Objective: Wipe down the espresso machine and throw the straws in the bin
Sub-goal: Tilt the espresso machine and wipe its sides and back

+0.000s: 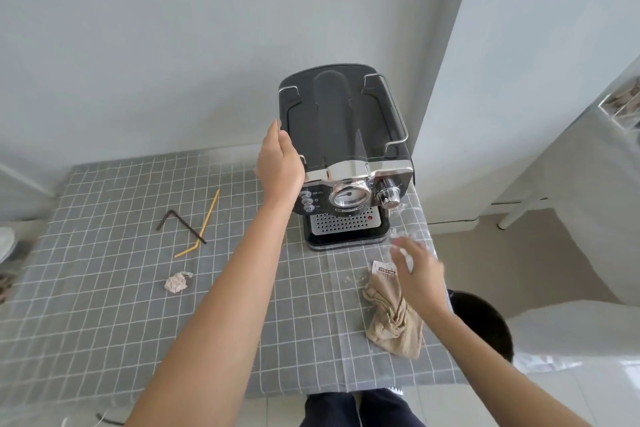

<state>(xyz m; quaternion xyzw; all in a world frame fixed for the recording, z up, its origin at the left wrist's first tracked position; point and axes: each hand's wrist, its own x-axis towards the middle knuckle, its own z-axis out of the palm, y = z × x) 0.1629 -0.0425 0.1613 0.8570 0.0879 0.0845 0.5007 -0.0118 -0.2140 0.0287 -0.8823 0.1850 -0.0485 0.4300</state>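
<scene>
Left hand (280, 163) braces the espresso machine (346, 149), fingers flat and empty; beside it, the right hand (415, 269), open and empty, likely reaches for the cloth (393, 317) to wipe.

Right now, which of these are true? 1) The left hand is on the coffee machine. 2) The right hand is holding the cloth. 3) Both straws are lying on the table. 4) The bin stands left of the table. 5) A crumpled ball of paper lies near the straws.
1) True: the left hand rests against the machine at its left side.
2) False: the right hand is open above the cloth, not gripping it.
3) True: the black straw and yellow straw lie crossed on the table.
4) False: the bin is at the table's right edge.
5) True: the paper ball lies just below them.
</scene>
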